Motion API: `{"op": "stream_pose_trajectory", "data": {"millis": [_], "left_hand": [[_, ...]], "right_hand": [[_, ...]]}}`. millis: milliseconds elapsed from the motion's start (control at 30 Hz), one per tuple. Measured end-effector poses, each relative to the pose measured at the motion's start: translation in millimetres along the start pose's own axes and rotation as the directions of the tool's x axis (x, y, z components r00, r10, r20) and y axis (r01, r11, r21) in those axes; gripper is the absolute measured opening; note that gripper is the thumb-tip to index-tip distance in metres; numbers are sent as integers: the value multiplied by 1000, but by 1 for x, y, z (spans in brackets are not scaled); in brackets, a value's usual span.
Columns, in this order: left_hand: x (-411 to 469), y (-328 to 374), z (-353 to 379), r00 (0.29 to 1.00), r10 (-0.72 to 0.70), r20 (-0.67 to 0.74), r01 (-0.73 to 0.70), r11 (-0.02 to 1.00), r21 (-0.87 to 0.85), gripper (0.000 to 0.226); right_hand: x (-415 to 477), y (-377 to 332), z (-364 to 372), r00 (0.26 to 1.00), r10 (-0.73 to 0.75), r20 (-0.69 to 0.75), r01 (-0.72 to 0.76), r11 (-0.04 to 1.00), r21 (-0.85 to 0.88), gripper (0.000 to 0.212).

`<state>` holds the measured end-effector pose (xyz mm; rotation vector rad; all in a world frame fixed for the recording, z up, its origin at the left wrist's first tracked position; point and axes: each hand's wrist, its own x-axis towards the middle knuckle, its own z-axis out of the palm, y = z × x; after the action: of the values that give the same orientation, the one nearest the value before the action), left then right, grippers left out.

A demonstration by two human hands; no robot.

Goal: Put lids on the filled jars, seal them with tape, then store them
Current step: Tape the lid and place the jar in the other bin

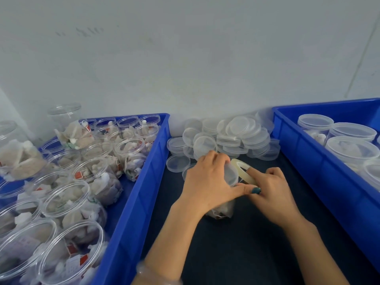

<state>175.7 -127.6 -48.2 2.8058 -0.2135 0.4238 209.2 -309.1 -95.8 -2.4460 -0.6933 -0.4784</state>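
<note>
left hand point(207, 179) curled over lidded jar point(223, 210), right hand point(271, 192) through tape roll point(243, 170)

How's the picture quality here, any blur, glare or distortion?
Head view: wide-angle lens splays the blue crates outward; light is soft and even, no harsh glare; open jars at lower left look smeared; the left hand on the lidded jar and right hand holding the tape roll are slightly soft.
</note>
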Motion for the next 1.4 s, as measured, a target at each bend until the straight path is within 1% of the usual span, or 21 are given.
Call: {"op": "stream_pose_trajectory", "data": {"millis": [100, 167, 233, 267, 367, 467, 533, 600, 733, 767, 800, 867, 967, 1000, 1067, 1133, 1200, 1267, 1367, 1400], "left_hand": [[3, -9, -3, 997, 53, 49, -52, 998, -24, 94], [4, -11, -5, 996, 55, 69, -51, 997, -51, 84], [3, -12, -5, 998, 43, 43, -38, 993, -114, 73], [2, -13, -5, 999, 36, 26, -31, 986, -161, 72], [0, -14, -6, 998, 39, 41, -27, 966, -258, 82], [2, -13, -10, 993, 70, 96, -40, 956, -290, 85], [4, -13, -14, 988, 104, 114, -71, 963, -261, 85], [4, -12, -15, 984, 128, 124, -106, 980, -170, 88], [7, -7, -11, 990, 46, 133, -44, 999, -18, 84], [7, -6, -10, 991, 28, 134, -27, 1000, -9, 85], [8, -7, -9, 990, 19, 138, -16, 1000, -24, 87], [10, -8, -9, 988, 20, 151, -12, 998, -58, 88], [12, -11, -13, 985, 51, 163, -45, 998, -43, 84], [12, -12, -14, 987, 67, 149, -66, 998, -17, 80], [12, -10, -15, 989, 89, 120, -97, 994, 58, 73], [10, -5, -14, 990, 61, 128, -77, 989, 124, 73], [7, 5, -9, 990, 0, 142, -22, 987, 157, 77], [3, 13, -1, 995, -30, 100, 14, 987, 158, 79], [-3, 13, 6, 997, -2, -77, 9, 996, 91, 73], [-4, 9, 7, 995, 0, -102, 5, 999, 48, 74]], "right_hand": [[2, 2, -6, 997, -70, -21, 70, 998, -7, 36], [1, 4, -6, 994, -88, -64, 86, 995, -42, 38], [1, 1, -5, 991, -79, -111, 67, 991, -116, 40], [2, -1, -3, 988, -72, -137, 52, 988, -144, 42], [2, -8, 1, 979, -48, -199, 15, 986, -165, 45], [1, -12, 3, 980, -34, -194, 4, 989, -151, 45], [1, -14, 4, 983, -41, -176, 15, 989, -147, 47], [2, -14, 3, 987, -43, -157, 20, 990, -143, 43], [1, -10, 4, 991, -35, -133, 19, 992, -125, 8], [1, -9, 4, 993, -35, -114, 20, 991, -132, 9], [1, -7, 3, 995, -38, -91, 25, 991, -132, 14], [0, -3, 1, 997, -48, -66, 42, 995, -88, 20], [0, 2, -3, 997, -47, -60, 48, 999, 17, 12], [0, 3, -3, 996, -56, -65, 57, 998, 18, 12], [0, 1, -2, 993, -76, -88, 73, 997, -39, 19], [1, -3, -2, 989, -70, -132, 59, 995, -84, 26], [1, -6, -3, 985, -54, -166, 37, 994, -105, 24], [1, -7, -2, 986, -37, -162, 17, 993, -120, 14], [0, -6, -2, 990, -20, -137, 7, 995, -100, 7], [0, -6, -3, 990, -19, -137, 7, 997, -82, 4]]}}
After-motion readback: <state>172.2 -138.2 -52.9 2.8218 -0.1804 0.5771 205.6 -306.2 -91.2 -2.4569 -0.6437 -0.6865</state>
